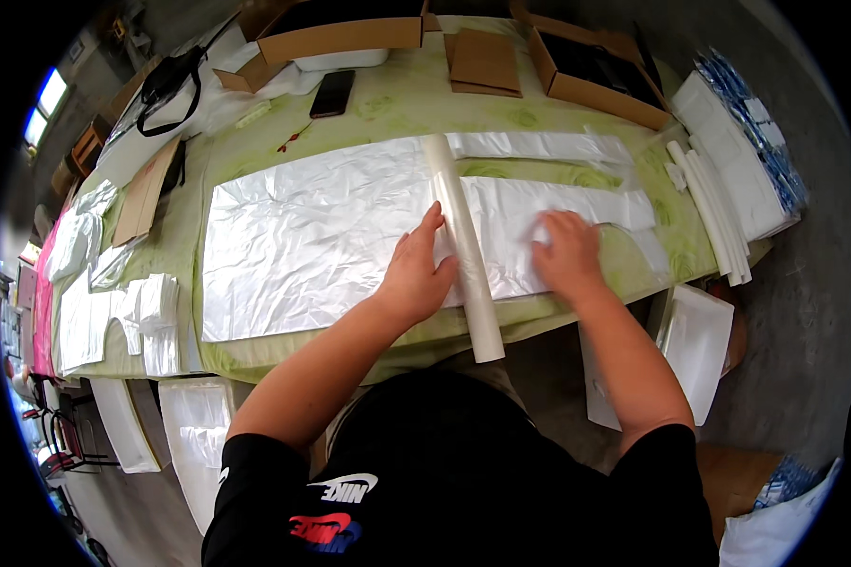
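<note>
A stack of thin white plastic bags with cut-out handles lies flat across the table, handle ends to the right. A long pale tube or roll rests crosswise over them, its near end jutting past the table edge. My left hand is against the tube's left side, fingers stretched out and thumb apart, gripping nothing. To the tube's right, my right hand lies on the bags near a handle strip, thumb apart from bent fingers. Its fingertips are slightly blurred, and nothing shows in its grasp.
Folded white bags lie at the left, near a cardboard piece. A phone and open cardboard boxes are at the back. White rolls and packaged stacks line the right. White bins stand below the near edge.
</note>
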The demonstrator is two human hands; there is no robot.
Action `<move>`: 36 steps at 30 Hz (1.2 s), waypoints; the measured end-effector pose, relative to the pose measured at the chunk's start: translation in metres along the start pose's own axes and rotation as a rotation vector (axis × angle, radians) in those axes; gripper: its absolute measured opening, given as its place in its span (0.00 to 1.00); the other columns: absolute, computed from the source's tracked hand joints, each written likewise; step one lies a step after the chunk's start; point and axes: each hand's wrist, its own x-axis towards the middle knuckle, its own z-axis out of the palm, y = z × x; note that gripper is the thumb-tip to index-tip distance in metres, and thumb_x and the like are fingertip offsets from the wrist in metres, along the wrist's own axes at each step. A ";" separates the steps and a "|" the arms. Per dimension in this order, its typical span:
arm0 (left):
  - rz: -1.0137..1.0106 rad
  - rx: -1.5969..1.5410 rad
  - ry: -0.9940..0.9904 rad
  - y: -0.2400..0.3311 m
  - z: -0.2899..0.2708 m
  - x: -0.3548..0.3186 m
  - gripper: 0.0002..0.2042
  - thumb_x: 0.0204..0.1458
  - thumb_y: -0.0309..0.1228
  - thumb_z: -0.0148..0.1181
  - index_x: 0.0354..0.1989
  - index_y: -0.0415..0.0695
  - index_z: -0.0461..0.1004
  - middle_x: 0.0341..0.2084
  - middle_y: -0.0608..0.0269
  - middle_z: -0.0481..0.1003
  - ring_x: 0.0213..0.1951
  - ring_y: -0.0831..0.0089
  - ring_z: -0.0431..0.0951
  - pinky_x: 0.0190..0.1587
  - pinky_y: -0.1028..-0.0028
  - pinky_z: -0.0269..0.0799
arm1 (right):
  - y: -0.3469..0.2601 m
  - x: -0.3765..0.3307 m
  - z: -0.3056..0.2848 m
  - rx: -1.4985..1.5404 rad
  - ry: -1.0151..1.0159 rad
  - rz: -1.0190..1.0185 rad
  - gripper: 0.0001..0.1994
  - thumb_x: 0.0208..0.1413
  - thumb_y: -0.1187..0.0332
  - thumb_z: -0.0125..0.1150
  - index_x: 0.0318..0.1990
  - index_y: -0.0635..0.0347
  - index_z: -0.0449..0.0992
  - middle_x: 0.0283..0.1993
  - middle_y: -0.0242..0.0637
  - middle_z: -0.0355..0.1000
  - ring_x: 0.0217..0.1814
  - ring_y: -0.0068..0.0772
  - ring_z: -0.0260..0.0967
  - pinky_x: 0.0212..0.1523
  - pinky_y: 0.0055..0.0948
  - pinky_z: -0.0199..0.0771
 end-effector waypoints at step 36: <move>0.250 0.343 0.113 -0.045 -0.068 -0.048 0.24 0.49 0.35 0.60 0.59 0.52 0.77 0.71 0.46 0.61 0.71 0.45 0.60 0.71 0.52 0.57 | -0.133 0.095 0.042 0.064 -0.013 -0.059 0.27 0.54 0.49 0.68 0.63 0.36 0.75 0.81 0.52 0.39 0.82 0.67 0.30 0.75 0.72 0.33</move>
